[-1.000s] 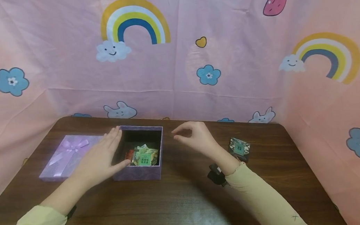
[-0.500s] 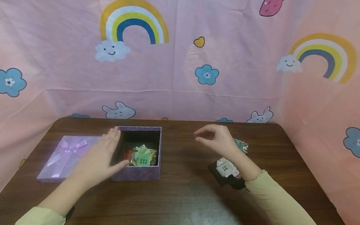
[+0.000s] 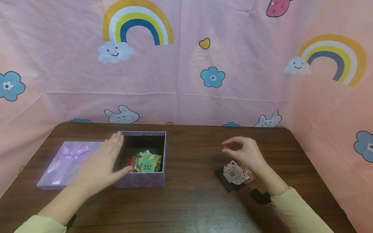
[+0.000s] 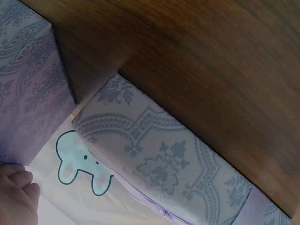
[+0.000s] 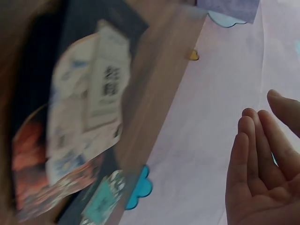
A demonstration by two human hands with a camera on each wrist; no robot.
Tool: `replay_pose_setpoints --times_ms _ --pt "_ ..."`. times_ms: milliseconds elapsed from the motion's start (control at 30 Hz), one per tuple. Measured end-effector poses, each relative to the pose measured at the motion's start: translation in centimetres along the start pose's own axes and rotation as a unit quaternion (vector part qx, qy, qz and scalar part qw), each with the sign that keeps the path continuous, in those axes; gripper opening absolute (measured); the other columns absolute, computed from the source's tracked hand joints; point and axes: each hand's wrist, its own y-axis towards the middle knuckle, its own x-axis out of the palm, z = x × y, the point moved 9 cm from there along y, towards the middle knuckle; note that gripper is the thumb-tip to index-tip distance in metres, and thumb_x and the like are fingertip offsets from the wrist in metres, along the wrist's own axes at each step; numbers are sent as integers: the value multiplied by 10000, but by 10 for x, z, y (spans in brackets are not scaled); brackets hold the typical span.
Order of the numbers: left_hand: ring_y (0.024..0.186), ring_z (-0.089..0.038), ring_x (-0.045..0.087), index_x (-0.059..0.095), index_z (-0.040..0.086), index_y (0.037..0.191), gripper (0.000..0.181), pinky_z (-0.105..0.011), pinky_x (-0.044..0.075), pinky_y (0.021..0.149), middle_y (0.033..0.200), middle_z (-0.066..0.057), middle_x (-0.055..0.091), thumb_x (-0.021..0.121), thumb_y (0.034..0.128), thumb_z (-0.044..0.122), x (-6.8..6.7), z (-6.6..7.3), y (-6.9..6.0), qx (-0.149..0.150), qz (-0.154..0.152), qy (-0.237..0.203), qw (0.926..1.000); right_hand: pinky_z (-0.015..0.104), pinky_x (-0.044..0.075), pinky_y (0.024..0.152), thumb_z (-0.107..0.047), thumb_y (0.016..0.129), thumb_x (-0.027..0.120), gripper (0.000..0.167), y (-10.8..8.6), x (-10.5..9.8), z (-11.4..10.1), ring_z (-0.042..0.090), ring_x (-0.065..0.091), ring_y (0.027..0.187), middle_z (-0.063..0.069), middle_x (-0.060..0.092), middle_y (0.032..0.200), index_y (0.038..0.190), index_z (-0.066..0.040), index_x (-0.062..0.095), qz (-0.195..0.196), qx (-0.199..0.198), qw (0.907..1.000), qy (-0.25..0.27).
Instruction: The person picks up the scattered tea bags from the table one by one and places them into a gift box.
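My left hand [image 3: 100,164] rests with straight fingers along the left rim of an open purple gift box [image 3: 140,181]. Its thumb lies near the box's front left corner. Several colourful printed packets [image 3: 148,164] lie inside, a green one in front. Over the right of the table hovers my right hand [image 3: 249,154], with nothing between its gently bent fingers and thumb. Just below it lie a pale packet [image 3: 232,174] with a printed label, a reddish packet under it and a black piece beneath. A green-labelled packet [image 5: 101,202] shows in the right wrist view; the hand mostly hides it in the head view.
Left of the box lies its purple lid [image 3: 58,167] with a ribbon bow, partly behind my left arm. The brown wooden table [image 3: 192,202] is backed by a pink cartoon-printed cloth [image 3: 183,66].
My right hand has moved right and toward me, away from beside the box to above the loose packets. My left hand stays on the box rim.
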Motion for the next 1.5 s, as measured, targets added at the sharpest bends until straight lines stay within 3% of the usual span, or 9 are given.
replay_pose_setpoints --times_ms 300,567,833,1000,1300,1500 --pt "1608 -486 248 230 -84 1648 1052 -621 266 1311 1734 -302 209 667 975 596 0 0 0 -9 -29 2 10000 226 590 650 -115 935 820 231 -16 -10 32 245 752 873 140 821 1060 1146 -23 797 49 463 9989 -74" --pt "1604 -488 256 233 -86 1647 1053 -615 266 1313 1729 -306 221 666 976 599 0 0 0 8 -11 46 10000 212 593 719 -96 921 827 202 -29 -11 60 145 764 822 140 809 975 1102 -9 806 23 662 9977 -106" --pt "1612 -484 236 205 -77 1657 1061 -616 251 1319 1744 -289 186 669 976 592 1 -1 -1 -29 -68 -24 10000 216 560 672 -116 920 830 220 -37 -8 83 128 719 813 130 808 984 1113 -14 803 -153 1034 9945 -53" --pt "1611 -483 241 205 -77 1657 1060 -612 251 1320 1744 -287 191 672 976 588 1 0 -1 -20 -43 -24 10000 241 582 620 -130 924 828 236 -41 -5 93 135 698 805 133 800 956 1116 2 793 -323 1237 9917 146" --pt "1605 -489 250 199 -77 1658 1067 -619 256 1316 1739 -296 198 672 975 593 0 0 -1 -32 -47 -28 10000 303 652 598 -90 918 817 298 -43 6 99 86 712 782 171 795 982 1165 65 755 -729 1175 9879 697" --pt "1608 -484 249 202 -71 1660 1066 -610 251 1321 1745 -285 189 662 976 606 0 -1 0 -44 -61 17 10000 268 646 642 -140 883 870 382 -42 11 103 81 705 852 163 772 1018 1187 58 749 -802 1190 9883 526"
